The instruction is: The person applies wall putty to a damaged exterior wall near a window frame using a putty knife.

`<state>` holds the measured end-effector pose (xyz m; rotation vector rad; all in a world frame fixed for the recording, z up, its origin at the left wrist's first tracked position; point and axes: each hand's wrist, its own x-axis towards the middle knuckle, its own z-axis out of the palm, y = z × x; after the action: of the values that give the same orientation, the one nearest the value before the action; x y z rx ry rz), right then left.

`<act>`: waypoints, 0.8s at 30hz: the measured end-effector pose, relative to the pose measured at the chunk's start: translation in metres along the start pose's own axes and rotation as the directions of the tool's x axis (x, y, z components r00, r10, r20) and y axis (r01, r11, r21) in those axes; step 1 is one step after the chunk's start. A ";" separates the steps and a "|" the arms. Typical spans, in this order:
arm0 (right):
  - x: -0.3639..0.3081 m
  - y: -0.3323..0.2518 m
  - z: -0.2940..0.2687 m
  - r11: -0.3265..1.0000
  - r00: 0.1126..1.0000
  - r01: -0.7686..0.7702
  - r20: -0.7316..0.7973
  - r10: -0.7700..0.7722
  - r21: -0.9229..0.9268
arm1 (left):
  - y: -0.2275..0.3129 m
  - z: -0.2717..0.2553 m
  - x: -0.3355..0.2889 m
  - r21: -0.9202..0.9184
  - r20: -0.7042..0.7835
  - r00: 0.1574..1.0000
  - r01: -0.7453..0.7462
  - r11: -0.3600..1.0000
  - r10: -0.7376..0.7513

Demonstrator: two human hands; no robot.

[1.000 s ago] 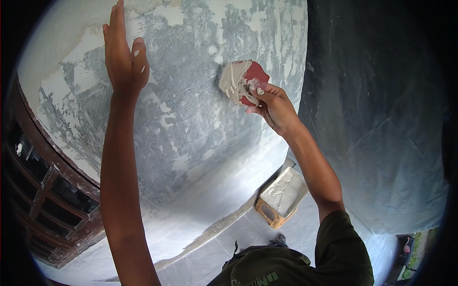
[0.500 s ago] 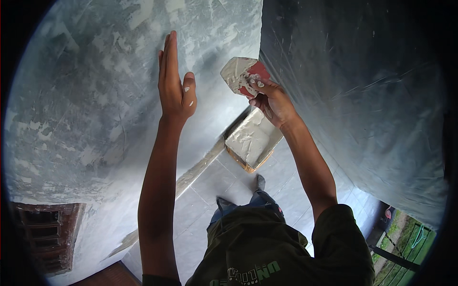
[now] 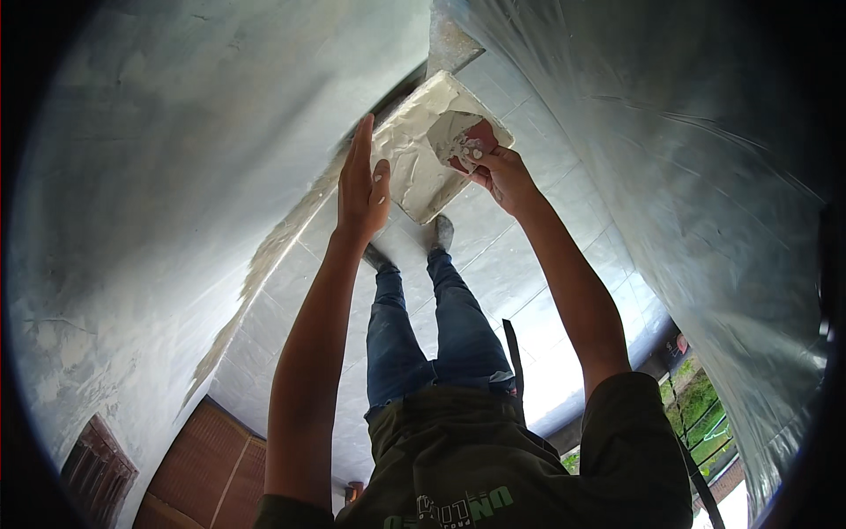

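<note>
My right hand (image 3: pixel 504 180) pinches a red putty spreader (image 3: pixel 478 139) by its near edge. Much of the spreader's face is coated in pale grey putty. Behind it, a rectangular container (image 3: pixel 414 201) of the same putty rests low by the foot of the wall; the spreader overlaps its right side in view, and contact cannot be made out. My left hand (image 3: pixel 361 194) is held up empty, fingers stretched and together, thumb apart, overlapping the container's left edge in view. Dabs of putty mark the fingers of my right hand and my left thumb.
A grey-white plastered wall (image 3: pixel 176 176) rises on the left. Clear plastic sheeting (image 3: pixel 696 203) hangs along the right. My feet stand on the tiled floor (image 3: pixel 493 256) close to the container. A brown wooden panel (image 3: pixel 207 458) and a small wooden window (image 3: pixel 97 463) show at lower left.
The view has tilted down, showing more floor and my legs. My right hand and the spreader have come across the putty container in view. My left hand has moved nearer to it, still stretched.
</note>
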<state>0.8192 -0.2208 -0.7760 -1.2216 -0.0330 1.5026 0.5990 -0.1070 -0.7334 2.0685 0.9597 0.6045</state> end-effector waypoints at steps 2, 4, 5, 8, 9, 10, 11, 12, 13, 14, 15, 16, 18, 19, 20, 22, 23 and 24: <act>0.014 0.029 -0.025 0.997 0.995 -0.071 -0.071 0.070 -0.012 | -0.017 0.027 -0.012 -0.036 0.020 0.995 0.095 0.995 -0.095; 0.031 0.052 -0.046 0.991 0.986 -0.107 -0.134 0.096 -0.076 | -0.034 0.049 -0.018 -0.041 0.047 0.989 0.141 0.989 -0.139; 0.038 0.063 -0.056 0.935 0.983 -0.100 -0.178 0.040 -0.341 | -0.041 0.058 -0.020 -0.038 0.065 0.984 0.168 0.985 -0.165; 0.048 0.090 -0.060 0.565 0.983 -0.105 -0.171 -0.065 -0.818 | -0.071 0.072 -0.038 -0.054 0.080 0.974 0.216 0.975 -0.211; 0.046 0.100 -0.064 0.316 0.962 0.123 0.035 -0.271 -0.941 | -0.079 0.076 -0.042 -0.058 0.082 0.972 0.226 0.973 -0.221; 0.046 0.109 -0.066 0.009 0.871 0.312 0.282 -0.401 -0.950 | -0.087 0.079 -0.047 -0.040 0.084 0.972 0.223 0.974 -0.219; 0.049 0.119 -0.068 -0.130 0.852 0.339 0.363 -0.378 -0.932 | -0.095 0.080 -0.051 -0.022 0.084 0.972 0.220 0.975 -0.217; 0.054 0.128 -0.077 -0.132 0.857 0.333 0.358 -0.371 -0.934 | -0.102 0.084 -0.055 -0.029 0.089 0.971 0.227 0.974 -0.223; 0.058 0.136 -0.088 -0.320 0.775 0.413 0.514 -0.369 -0.853 | -0.108 0.086 -0.059 -0.028 0.084 0.971 0.228 0.973 -0.225; 0.062 0.144 -0.098 -0.495 0.677 0.469 0.657 -0.331 -0.732 | -0.114 0.088 -0.063 -0.028 0.080 0.971 0.230 0.973 -0.227; 0.065 0.151 -0.103 -0.478 0.690 0.490 0.659 -0.297 -0.729 | -0.117 0.088 -0.068 -0.036 0.085 0.965 0.250 0.968 -0.246; 0.068 0.156 -0.109 -0.475 0.695 0.494 0.659 -0.287 -0.728 | -0.121 0.089 -0.072 -0.040 0.086 0.962 0.261 0.964 -0.257; 0.072 0.164 -0.120 -0.538 0.702 0.499 0.681 -0.208 -0.679 | -0.129 0.090 -0.081 -0.041 0.101 0.961 0.264 0.964 -0.259; 0.071 0.168 -0.123 -0.535 0.705 0.507 0.682 -0.195 -0.676 | -0.132 0.090 -0.085 -0.044 0.099 0.957 0.277 0.960 -0.272; 0.071 0.171 -0.126 -0.537 0.700 0.514 0.689 -0.188 -0.669 | -0.135 0.091 -0.089 -0.039 0.106 0.956 0.279 0.959 -0.274; 0.068 0.175 -0.129 -0.537 0.697 0.523 0.695 -0.178 -0.662 | -0.137 0.094 -0.094 -0.034 0.113 0.953 0.286 0.958 -0.281; 0.066 0.176 -0.130 -0.544 0.675 0.523 0.709 -0.205 -0.656 | -0.137 0.096 -0.097 -0.039 0.121 0.948 0.302 0.953 -0.295; 0.063 0.177 -0.129 -0.551 0.651 0.522 0.721 -0.235 -0.651 | -0.137 0.097 -0.099 -0.042 0.130 0.942 0.316 0.948 -0.308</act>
<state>0.7928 -0.3111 -0.9834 -1.8134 -2.2527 0.3027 0.5453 -0.1695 -0.9096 1.8240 1.1516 0.3325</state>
